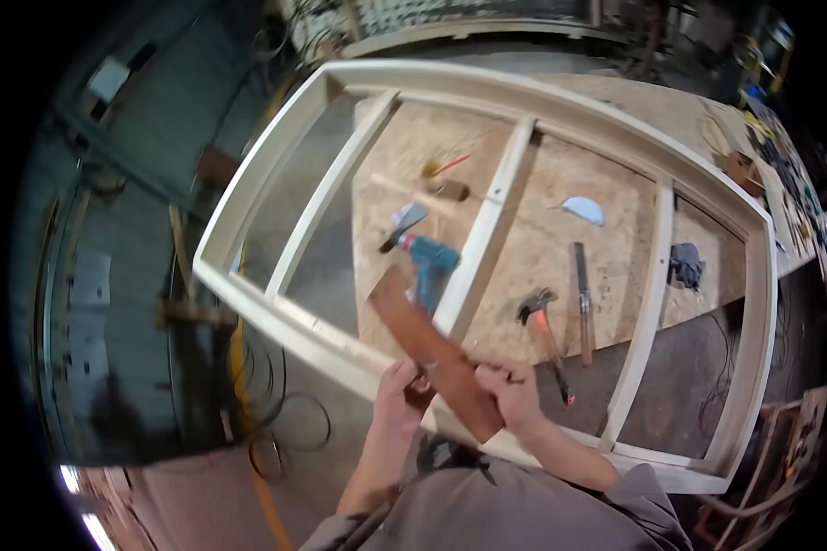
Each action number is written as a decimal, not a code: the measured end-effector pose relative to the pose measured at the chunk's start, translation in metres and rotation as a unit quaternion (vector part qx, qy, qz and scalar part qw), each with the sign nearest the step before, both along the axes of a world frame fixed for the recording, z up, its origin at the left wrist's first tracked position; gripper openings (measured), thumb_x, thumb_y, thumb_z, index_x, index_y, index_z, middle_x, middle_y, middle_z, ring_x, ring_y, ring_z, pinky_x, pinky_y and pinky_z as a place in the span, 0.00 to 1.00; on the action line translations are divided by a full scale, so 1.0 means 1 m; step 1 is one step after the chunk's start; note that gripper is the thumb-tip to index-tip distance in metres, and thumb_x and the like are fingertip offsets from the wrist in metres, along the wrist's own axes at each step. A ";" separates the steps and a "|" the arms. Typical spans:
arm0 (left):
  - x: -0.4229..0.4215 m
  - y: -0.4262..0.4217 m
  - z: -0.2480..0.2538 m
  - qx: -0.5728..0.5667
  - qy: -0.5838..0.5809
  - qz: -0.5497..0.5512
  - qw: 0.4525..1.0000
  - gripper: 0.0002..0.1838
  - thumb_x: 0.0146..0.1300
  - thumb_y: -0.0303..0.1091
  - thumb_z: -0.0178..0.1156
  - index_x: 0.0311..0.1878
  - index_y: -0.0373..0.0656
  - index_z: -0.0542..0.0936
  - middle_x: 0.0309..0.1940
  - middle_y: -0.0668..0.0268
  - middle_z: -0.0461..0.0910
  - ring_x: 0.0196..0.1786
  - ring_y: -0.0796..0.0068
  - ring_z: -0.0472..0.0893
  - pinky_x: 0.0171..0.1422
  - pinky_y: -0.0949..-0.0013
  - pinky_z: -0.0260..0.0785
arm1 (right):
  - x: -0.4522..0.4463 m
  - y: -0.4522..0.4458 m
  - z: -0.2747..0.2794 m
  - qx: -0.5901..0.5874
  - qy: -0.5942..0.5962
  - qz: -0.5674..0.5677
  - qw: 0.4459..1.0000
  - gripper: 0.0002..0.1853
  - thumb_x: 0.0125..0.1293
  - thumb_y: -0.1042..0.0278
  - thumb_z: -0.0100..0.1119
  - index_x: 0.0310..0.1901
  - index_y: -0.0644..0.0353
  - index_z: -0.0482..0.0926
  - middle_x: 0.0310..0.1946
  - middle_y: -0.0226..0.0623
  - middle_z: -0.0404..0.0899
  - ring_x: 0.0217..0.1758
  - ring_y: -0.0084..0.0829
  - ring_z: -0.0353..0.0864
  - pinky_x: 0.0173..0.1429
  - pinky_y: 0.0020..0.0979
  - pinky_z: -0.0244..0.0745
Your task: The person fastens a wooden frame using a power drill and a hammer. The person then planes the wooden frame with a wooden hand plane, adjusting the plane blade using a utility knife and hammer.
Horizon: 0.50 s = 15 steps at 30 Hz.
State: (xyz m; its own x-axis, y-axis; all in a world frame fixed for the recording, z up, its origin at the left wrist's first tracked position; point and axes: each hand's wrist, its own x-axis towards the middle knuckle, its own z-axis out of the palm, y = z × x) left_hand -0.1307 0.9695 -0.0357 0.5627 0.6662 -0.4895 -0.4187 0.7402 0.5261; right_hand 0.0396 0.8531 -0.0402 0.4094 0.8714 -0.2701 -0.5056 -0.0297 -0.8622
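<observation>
A short brown wooden board (436, 354) lies aslant between my hands, above the near rail of a large pale wooden frame (496, 207). My left hand (401, 397) is closed at the board's left edge, its fingertips partly hidden. On the opposite edge, my right hand (513, 395) grips the board with bent fingers; a thin dark thing shows at them, too blurred to name. Just beyond the board, a teal power drill (427, 255) rests on the plywood tabletop (469, 119), seen through the frame. A claw hammer (544, 331) with an orange-and-black handle lies to the right.
Beside the hammer is a long flat tool with a wooden handle (585, 312), perhaps a file. A pale half-round piece (583, 210), a dark bundle (685, 265) and a brush-like thing (446, 186) lie on the tabletop. Cables (299, 418) loop over the floor at left.
</observation>
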 end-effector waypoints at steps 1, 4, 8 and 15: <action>-0.008 -0.005 -0.006 0.026 -0.048 -0.018 0.998 0.14 0.69 0.38 0.66 0.52 0.41 0.80 0.35 0.70 0.80 0.34 0.78 0.76 0.45 0.70 0.73 | -0.004 -0.003 0.000 -0.018 0.046 -0.010 0.999 0.14 0.75 0.76 0.58 0.58 0.64 0.86 0.48 0.36 0.88 0.50 0.23 0.84 0.59 0.25 0.78; 0.005 -0.003 0.010 -0.006 -0.034 -0.031 0.999 0.16 0.77 0.31 0.58 0.62 0.35 0.78 0.44 0.70 0.82 0.44 0.78 0.79 0.58 0.67 0.74 | -0.015 0.009 0.018 -0.064 0.220 -0.033 0.973 0.21 0.80 0.67 0.54 0.70 0.62 0.76 0.58 0.39 0.84 0.60 0.30 0.83 0.66 0.32 0.78; 0.010 0.003 0.034 -0.014 -0.002 -0.026 1.000 0.15 0.75 0.30 0.61 0.61 0.37 0.80 0.44 0.71 0.83 0.42 0.81 0.78 0.52 0.72 0.72 | -0.031 0.014 0.005 -0.045 0.310 -0.023 0.949 0.26 0.82 0.56 0.51 0.75 0.59 0.68 0.66 0.38 0.79 0.65 0.33 0.81 0.69 0.36 0.76; 0.004 0.002 0.022 0.000 0.039 -0.009 0.999 0.17 0.67 0.25 0.69 0.58 0.37 0.83 0.43 0.71 0.84 0.45 0.81 0.78 0.51 0.74 0.71 | -0.041 -0.004 -0.041 -0.031 0.409 0.004 0.912 0.24 0.82 0.50 0.51 0.68 0.57 0.75 0.59 0.36 0.83 0.59 0.33 0.84 0.62 0.37 0.81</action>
State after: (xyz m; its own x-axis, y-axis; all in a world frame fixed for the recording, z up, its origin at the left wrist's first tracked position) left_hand -0.1266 0.9711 -0.0137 0.5348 0.6566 -0.5318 -0.3639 0.7470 0.5564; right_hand -0.0013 0.8493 -0.0812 0.0424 0.8464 -0.5308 -0.9785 -0.0720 -0.1930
